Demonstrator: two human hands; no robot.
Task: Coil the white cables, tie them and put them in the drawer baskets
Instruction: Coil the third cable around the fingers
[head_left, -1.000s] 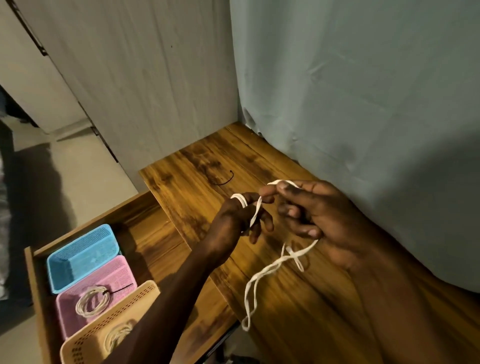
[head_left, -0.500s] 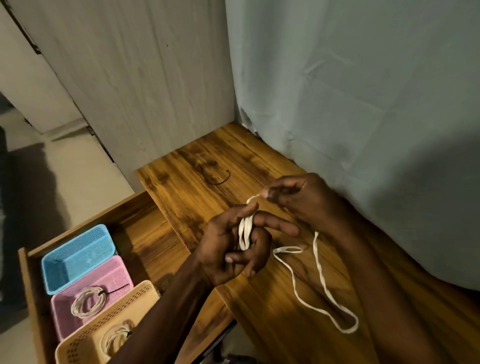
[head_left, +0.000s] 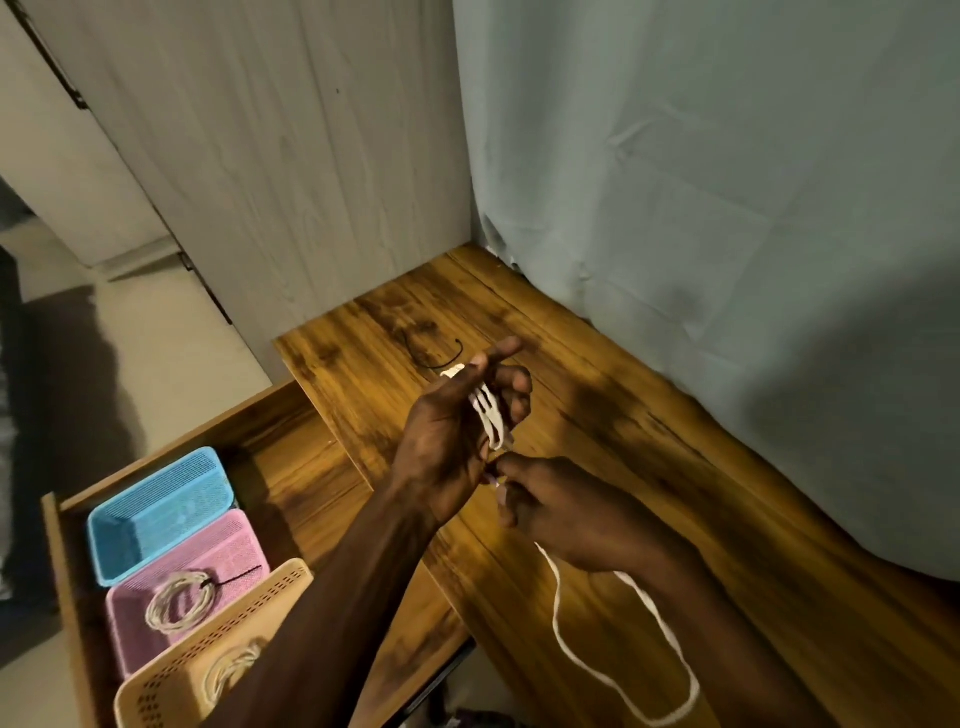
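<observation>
A white cable (head_left: 491, 421) is wound in loops around the fingers of my left hand (head_left: 457, 436), held above the wooden table (head_left: 649, 467). My right hand (head_left: 561, 512) sits just below it and pinches the same cable near the loops. The loose tail of the cable (head_left: 623, 701) hangs from my right hand and lies in a long loop on the table at the lower right. A black tie (head_left: 436, 358) lies on the table beyond my left hand.
The open drawer (head_left: 291, 457) at the lower left holds a blue basket (head_left: 161, 512), a pink basket (head_left: 228, 551) with a tied coil (head_left: 179, 600), and a beige basket (head_left: 208, 644) with another coil (head_left: 228, 670). A curtain (head_left: 727, 208) hangs behind the table.
My left hand has lifted and turned, with more loops of cable around its fingers. My right hand came down from above the loops to below them, pulling the cable. The tail shifted right.
</observation>
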